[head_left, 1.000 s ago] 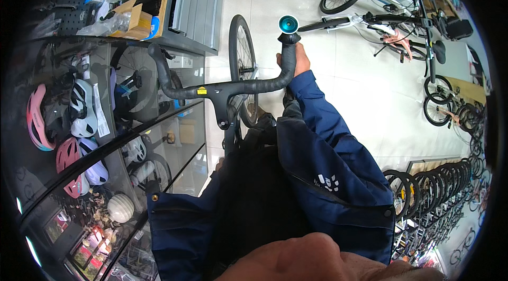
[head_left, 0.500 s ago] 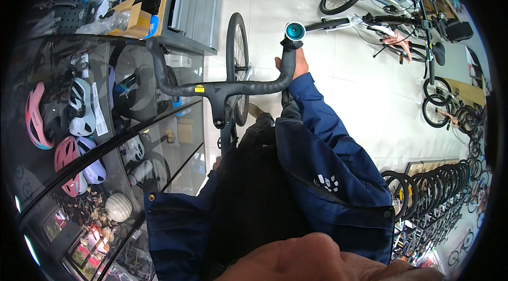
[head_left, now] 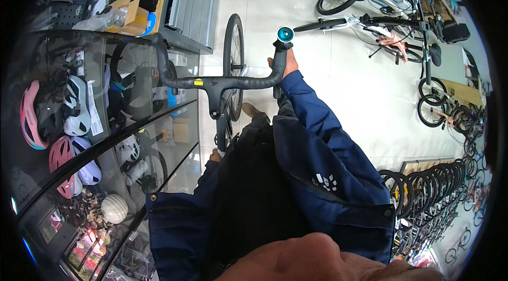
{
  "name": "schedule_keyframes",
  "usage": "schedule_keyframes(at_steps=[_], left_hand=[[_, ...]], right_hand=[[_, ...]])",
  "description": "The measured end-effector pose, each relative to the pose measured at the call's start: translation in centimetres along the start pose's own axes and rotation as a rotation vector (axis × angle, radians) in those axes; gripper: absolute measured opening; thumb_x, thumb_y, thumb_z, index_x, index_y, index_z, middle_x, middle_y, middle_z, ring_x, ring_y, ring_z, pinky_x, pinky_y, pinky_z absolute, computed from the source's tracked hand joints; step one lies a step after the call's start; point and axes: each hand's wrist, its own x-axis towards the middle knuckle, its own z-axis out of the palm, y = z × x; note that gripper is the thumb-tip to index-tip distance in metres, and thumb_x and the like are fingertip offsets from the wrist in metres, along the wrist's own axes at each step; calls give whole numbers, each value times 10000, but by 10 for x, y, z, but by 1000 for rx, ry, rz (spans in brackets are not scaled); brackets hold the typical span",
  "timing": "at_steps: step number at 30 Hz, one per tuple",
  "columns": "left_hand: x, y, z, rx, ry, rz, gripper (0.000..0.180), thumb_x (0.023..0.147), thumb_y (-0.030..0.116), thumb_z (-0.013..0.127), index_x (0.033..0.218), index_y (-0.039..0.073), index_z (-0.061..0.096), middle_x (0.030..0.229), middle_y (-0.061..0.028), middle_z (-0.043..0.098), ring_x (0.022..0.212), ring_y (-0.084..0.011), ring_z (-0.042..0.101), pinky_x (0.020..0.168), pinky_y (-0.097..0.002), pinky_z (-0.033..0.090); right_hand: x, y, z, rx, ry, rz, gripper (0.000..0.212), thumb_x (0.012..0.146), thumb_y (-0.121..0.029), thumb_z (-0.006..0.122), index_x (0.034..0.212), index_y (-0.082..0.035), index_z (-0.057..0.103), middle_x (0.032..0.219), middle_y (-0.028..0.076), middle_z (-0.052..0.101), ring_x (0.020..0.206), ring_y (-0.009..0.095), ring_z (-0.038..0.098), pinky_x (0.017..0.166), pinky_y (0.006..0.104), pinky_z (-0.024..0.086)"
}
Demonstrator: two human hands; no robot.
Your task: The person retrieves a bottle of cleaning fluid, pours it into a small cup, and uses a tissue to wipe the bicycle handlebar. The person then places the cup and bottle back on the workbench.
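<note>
A bicycle with a black drop handlebar [head_left: 248,83] stands in front of me, slightly left, its front wheel [head_left: 234,43] pointing away. My right hand [head_left: 291,63] is closed round the right side of the handlebar, at its forward bend; the bar hides part of the fingers. Just beyond that hand, at the bar's forward end, sits a round thing [head_left: 285,34] with a pale rim and teal inside; its kind is unclear. My left hand [head_left: 215,156] is low beside the bicycle's dark frame [head_left: 221,130], mostly covered by my jacket, so its grip cannot be made out.
Close on the left runs a glass display case [head_left: 174,117] with several helmets [head_left: 78,106] inside. A grey drawer cabinet [head_left: 194,6] stands ahead. Parked bicycles [head_left: 381,22] are at the far right, with a row of tyres [head_left: 423,186] nearer. Pale floor tiles [head_left: 344,117] lie between.
The handlebar, the round thing and my right hand have shifted slightly left in view. More of my left hand and a brown shoe now show beside the bicycle.
</note>
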Motion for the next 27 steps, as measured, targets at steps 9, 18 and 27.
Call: schedule_keyframes(at_steps=[9,18,27], left_hand=[[3,47,-24,-271,33,-347,779,995,639,328,1184,-17,703,1195,-382,678,1188,-547,625,1028,-568,475],[17,23,-10,-119,-43,-153,712,1028,613,320,1284,24,629,1257,-407,644,1174,-572,626,1032,-577,490],[31,18,0,-93,-29,-74,665,1045,601,304,1069,19,623,1111,-370,686,1076,-513,683,932,-559,525]], right_hand=[[5,26,21,-47,-21,-9,595,822,-266,837,1302,-63,548,1007,183,721,924,380,732,869,434,583],[8,28,33,-113,-97,125,589,816,-230,836,1314,-80,560,1038,185,728,956,367,732,887,425,582],[2,31,43,-87,-52,119,574,816,-253,823,1304,-92,569,1066,158,725,982,351,725,912,403,571]])
